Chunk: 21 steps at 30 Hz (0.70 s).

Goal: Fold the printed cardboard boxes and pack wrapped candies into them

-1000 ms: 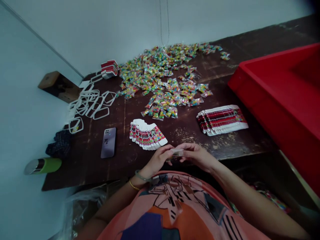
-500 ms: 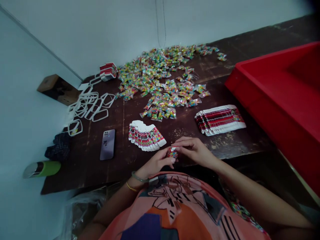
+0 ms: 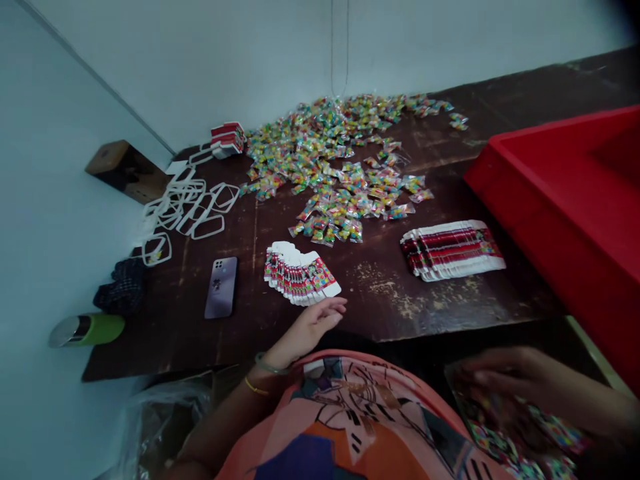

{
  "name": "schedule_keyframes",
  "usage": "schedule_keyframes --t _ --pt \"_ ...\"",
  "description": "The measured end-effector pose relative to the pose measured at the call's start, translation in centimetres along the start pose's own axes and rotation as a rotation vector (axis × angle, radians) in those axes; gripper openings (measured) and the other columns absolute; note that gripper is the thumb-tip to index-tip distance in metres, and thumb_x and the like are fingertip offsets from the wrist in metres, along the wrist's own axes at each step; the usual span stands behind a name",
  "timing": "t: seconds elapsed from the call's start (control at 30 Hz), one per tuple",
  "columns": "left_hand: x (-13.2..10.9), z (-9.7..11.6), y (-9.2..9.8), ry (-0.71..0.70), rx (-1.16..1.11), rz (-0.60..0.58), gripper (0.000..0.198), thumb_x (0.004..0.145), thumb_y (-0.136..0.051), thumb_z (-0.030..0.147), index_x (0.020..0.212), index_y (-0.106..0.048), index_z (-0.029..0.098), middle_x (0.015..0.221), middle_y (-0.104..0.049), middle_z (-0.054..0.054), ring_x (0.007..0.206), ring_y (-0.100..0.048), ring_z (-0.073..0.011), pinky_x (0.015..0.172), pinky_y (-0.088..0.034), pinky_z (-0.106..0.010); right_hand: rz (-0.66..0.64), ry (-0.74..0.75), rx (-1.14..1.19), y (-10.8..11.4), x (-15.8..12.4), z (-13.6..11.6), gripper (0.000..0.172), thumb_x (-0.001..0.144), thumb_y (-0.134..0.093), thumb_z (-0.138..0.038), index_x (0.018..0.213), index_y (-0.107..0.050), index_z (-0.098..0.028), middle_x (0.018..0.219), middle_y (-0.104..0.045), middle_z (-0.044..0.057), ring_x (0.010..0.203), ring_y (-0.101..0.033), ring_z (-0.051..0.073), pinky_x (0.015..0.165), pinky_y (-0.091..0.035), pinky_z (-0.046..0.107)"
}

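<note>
My left hand (image 3: pixel 317 323) lies by the table's front edge, fingers stretched out, with nothing visible in it. Just beyond its fingertips is a fanned row of flat red-and-white printed cartons (image 3: pixel 305 275). Down at the lower right, below the table edge, my right hand (image 3: pixel 523 377) is smeared by motion, so its fingers and anything in them cannot be made out. Beneath it lies a heap of small colourful printed packs (image 3: pixel 537 433), partly covered by the hand and forearm.
Small clear candy bags (image 3: pixel 345 173) are heaped at the back of the dark table (image 3: pixel 240 347). A second carton stack (image 3: pixel 453 250) lies near a large red bin (image 3: pixel 560 193). On the left are white frames (image 3: pixel 195 207), a phone (image 3: pixel 221 288), a brown box (image 3: pixel 127 170) and a green bottle (image 3: pixel 103 329).
The small red printed box held between both hands is no longer visible. My right hand has swung down to the right, over the heap; my left stays near the table edge, fingers now extended.
</note>
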<state>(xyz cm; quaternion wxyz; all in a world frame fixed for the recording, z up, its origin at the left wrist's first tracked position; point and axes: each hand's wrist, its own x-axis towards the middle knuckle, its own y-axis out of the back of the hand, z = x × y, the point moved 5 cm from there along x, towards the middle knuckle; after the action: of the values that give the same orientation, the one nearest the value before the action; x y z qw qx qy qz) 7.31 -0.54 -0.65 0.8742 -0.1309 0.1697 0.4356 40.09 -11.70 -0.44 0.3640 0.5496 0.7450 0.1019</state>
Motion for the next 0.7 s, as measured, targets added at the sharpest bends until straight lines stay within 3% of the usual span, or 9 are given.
schedule_keyframes --t 0.07,0.13,0.2,0.27,0.37,0.47,0.57,0.63,0.7 --pt "-0.5 -0.6 1.6 0.036 0.001 0.065 0.03 0.084 -0.054 0.032 0.108 -0.061 0.015 0.095 -0.063 -0.006 0.084 -0.058 -0.0153 0.078 -0.044 -0.029 -0.127 0.092 -0.052 -2.0 1.5 -1.3 0.026 0.081 -0.063 -0.042 0.099 -0.075 -0.028 0.098 -0.074 0.011 0.086 -0.07 0.026 0.076 -0.054 0.035" --pt "-1.0 -1.1 2.6 0.051 0.019 0.096 0.027 0.084 -0.053 0.033 0.1 -0.062 0.014 0.083 -0.061 -0.003 0.075 -0.057 -0.0134 0.068 -0.043 -0.025 -0.069 0.31 -0.101 -4.6 5.4 -5.0 0.029 0.088 -0.057 -0.038 0.111 -0.069 -0.027 0.113 -0.069 0.01 0.106 -0.062 0.028 0.093 -0.048 0.043" --pt "-1.4 -1.5 3.0 0.057 0.043 0.095 0.025 0.084 -0.053 0.034 0.096 -0.062 0.013 0.077 -0.059 -0.002 0.07 -0.055 -0.0123 0.064 -0.041 -0.024 0.011 0.53 -0.145 -7.2 10.3 -9.4 0.037 0.089 -0.055 -0.032 0.126 -0.06 -0.026 0.128 -0.06 0.011 0.119 -0.053 0.027 0.101 -0.041 0.046" --pt "-1.9 -2.0 3.1 0.074 0.053 0.07 0.025 0.084 -0.053 0.034 0.096 -0.061 0.013 0.074 -0.058 -0.001 0.067 -0.054 -0.0114 0.061 -0.04 -0.023 0.039 0.712 -0.233 -9.3 15.0 -12.8 0.052 0.084 -0.063 -0.03 0.135 -0.05 -0.023 0.138 -0.051 0.012 0.126 -0.046 0.029 0.102 -0.037 0.05" --pt "-2.8 -2.8 3.2 0.122 0.04 0.055 0.027 0.084 -0.054 0.036 0.095 -0.061 0.012 0.07 -0.058 0.0 0.062 -0.052 -0.0103 0.058 -0.039 -0.022 0.019 0.87 -0.34 -10.6 19.4 -15.3 0.033 0.089 -0.058 -0.027 0.121 -0.062 -0.022 0.125 -0.062 0.011 0.115 -0.054 0.026 0.095 -0.041 0.046" --pt "-3.3 -3.3 3.2 0.132 -0.092 0.065 0.034 0.085 -0.054 0.042 0.099 -0.062 0.012 0.075 -0.062 -0.003 0.067 -0.056 -0.0123 0.062 -0.041 -0.024 0.096 0.93 -0.308 -10.0 18.9 -15.7 0.025 0.095 -0.047 -0.026 0.106 -0.068 -0.02 0.106 -0.07 0.01 0.095 -0.061 0.021 0.084 -0.045 0.037" --pt "-2.7 -3.0 2.4 0.076 -0.463 0.044 0.047 0.085 -0.052 0.048 0.115 -0.058 0.013 0.1 -0.066 -0.011 0.087 -0.061 -0.0192 0.076 -0.046 -0.031 0.192 0.977 -0.223 -9.8 14.3 -16.1 0.024 0.095 -0.047 -0.024 0.11 -0.065 -0.02 0.106 -0.069 0.01 0.095 -0.059 0.02 0.082 -0.045 0.036" --pt "-1.8 -2.7 1.7 0.052 -0.666 0.043 0.046 0.08 -0.059 0.042 0.117 -0.058 0.014 0.105 -0.065 -0.012 0.092 -0.061 -0.0209 0.082 -0.045 -0.034 0.132 1.029 -0.22 -10.6 10.8 -16.4 0.024 0.094 -0.049 -0.024 0.112 -0.064 -0.022 0.108 -0.068 0.009 0.099 -0.057 0.021 0.086 -0.042 0.039" --pt "-0.9 -2.7 0.9 0.07 -0.711 0.08 0.042 0.07 -0.067 0.028 0.109 -0.061 0.014 0.096 -0.067 -0.008 0.085 -0.061 -0.0186 0.08 -0.045 -0.032 0.076 1.036 -0.221 -11.3 8.6 -16.7 0.025 0.093 -0.051 -0.025 0.115 -0.062 -0.023 0.11 -0.067 0.008 0.104 -0.055 0.022 0.091 -0.04 0.042"
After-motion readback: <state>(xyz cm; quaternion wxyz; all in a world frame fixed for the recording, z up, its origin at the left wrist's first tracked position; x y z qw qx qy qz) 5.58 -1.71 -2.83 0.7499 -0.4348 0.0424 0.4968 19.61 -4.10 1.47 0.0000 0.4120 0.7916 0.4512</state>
